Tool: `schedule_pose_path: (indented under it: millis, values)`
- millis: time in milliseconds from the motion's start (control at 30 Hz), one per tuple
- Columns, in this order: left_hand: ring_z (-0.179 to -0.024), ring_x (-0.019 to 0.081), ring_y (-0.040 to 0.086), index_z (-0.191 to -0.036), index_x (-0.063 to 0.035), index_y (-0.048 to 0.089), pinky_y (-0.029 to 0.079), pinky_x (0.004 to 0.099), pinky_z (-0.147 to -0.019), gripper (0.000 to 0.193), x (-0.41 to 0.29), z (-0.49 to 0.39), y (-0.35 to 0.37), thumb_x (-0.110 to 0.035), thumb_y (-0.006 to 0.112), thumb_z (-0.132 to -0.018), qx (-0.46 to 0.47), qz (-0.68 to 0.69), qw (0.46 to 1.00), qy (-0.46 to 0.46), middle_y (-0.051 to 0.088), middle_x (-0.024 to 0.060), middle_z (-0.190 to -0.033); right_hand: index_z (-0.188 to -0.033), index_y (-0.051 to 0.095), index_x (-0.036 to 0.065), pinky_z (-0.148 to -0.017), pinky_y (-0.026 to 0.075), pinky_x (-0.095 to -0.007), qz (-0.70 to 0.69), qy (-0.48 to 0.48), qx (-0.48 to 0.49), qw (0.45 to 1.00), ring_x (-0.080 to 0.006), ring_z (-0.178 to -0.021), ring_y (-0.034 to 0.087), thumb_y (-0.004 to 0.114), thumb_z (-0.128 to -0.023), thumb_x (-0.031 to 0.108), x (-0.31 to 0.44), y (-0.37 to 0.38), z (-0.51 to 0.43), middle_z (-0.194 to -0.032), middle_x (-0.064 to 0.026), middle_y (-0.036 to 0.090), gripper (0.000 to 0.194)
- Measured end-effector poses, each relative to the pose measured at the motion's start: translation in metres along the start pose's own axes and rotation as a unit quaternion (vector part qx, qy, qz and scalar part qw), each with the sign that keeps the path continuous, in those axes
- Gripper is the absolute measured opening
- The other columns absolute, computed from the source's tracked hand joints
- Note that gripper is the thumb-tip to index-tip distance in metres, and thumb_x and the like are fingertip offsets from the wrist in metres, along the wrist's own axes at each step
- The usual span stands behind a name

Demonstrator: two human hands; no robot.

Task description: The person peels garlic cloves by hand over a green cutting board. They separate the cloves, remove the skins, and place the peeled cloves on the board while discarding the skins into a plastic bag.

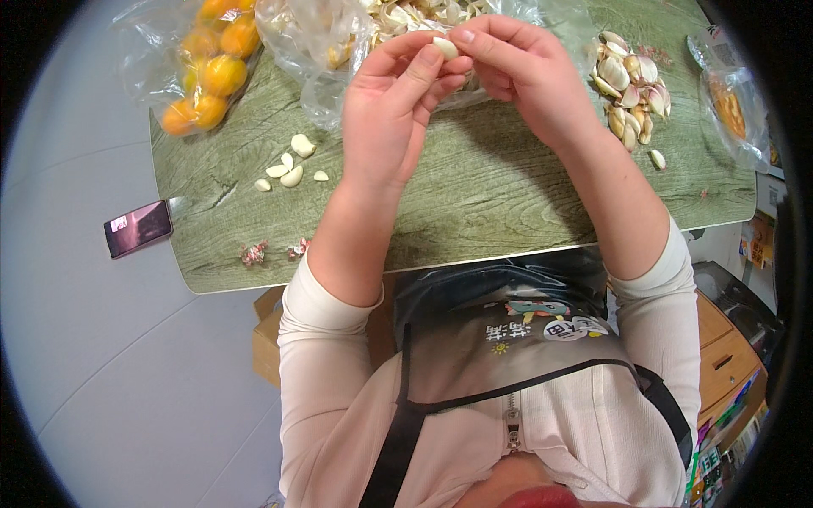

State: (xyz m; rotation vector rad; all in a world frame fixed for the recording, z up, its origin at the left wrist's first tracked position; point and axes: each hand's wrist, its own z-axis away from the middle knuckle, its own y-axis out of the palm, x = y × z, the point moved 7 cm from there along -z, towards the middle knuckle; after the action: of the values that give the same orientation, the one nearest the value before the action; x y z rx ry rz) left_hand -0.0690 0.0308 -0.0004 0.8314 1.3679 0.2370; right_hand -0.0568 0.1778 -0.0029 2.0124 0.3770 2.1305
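Observation:
A peeled white garlic clove [445,48] is pinched between the thumb and fingers of my left hand [394,95]. The thumb and forefinger of my right hand [521,66] close at the clove's upper right end. Both hands are raised over the far side of the table, in front of a clear plastic bag [317,63] with papery garlic skins [413,16]. Several peeled cloves [291,175] lie loose to the left of my left wrist. Right of my right hand is a pile of unpeeled garlic cloves [629,82], with a single clove [658,159] just below it.
The green wood-grain table [483,190] has a pale rim. A plastic bag of orange fruit [219,76] sits at the back left, a wrapped food item [727,105] at the right edge. A phone [138,228] is by the left edge. Red-white scraps [254,253] lie near the front.

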Motion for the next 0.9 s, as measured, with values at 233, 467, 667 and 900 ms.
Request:
schedule_pose_path:
  millis: [233, 467, 667, 900]
  values:
    - [-0.103, 0.0228, 0.073, -0.121, 0.0002, 0.064, 0.061, 0.0333, -0.09, 0.019, 0.002, -0.001, -0.001, -0.007, 0.063, -0.103, 0.001, 0.042, 0.999, -0.007, 0.072, 0.0143, -0.112, -0.103, 0.074, 0.005, -0.056, 0.034, -0.02, 0.029, -0.018, -0.035, 0.999, -0.0027, -0.064, 0.046, 0.07, -0.099, 0.02, 0.017, 0.007, 0.003, -0.076, 0.0052, 0.061, 0.016]
    - [-0.1, 0.0213, 0.073, -0.12, -0.0006, 0.065, 0.061, 0.0324, -0.091, 0.018, 0.0, 0.0, 0.004, -0.005, 0.063, -0.103, 0.013, -0.051, 0.999, 0.014, 0.072, 0.0128, -0.111, -0.103, 0.074, 0.005, -0.057, 0.034, -0.0197, 0.038, -0.005, -0.002, 0.999, -0.0033, -0.065, 0.047, 0.071, -0.098, 0.021, 0.006, -0.003, -0.002, -0.08, 0.0029, 0.065, 0.017]
    - [-0.098, 0.0208, 0.072, -0.122, 0.0003, 0.065, 0.061, 0.0307, -0.091, 0.021, -0.004, 0.001, 0.005, -0.003, 0.064, -0.101, 0.016, -0.115, 0.99, 0.074, 0.073, 0.0127, -0.108, -0.104, 0.076, 0.007, -0.055, 0.03, -0.0197, -0.003, 0.017, 0.012, 1.0, -0.0017, -0.063, 0.042, 0.071, -0.098, 0.024, -0.003, -0.005, -0.002, -0.084, 0.0045, 0.066, 0.019]
    - [-0.096, 0.0159, 0.072, -0.112, 0.0033, 0.071, 0.059, 0.0291, -0.088, 0.018, -0.01, 0.002, 0.005, 0.002, 0.073, -0.094, 0.001, -0.132, 0.982, 0.132, 0.075, 0.0121, -0.106, -0.097, 0.074, 0.003, -0.062, 0.043, -0.019, -0.05, 0.013, 0.0, 0.999, -0.0067, -0.069, 0.06, 0.078, -0.094, 0.018, 0.007, 0.012, 0.003, -0.083, -0.0016, 0.071, 0.016]
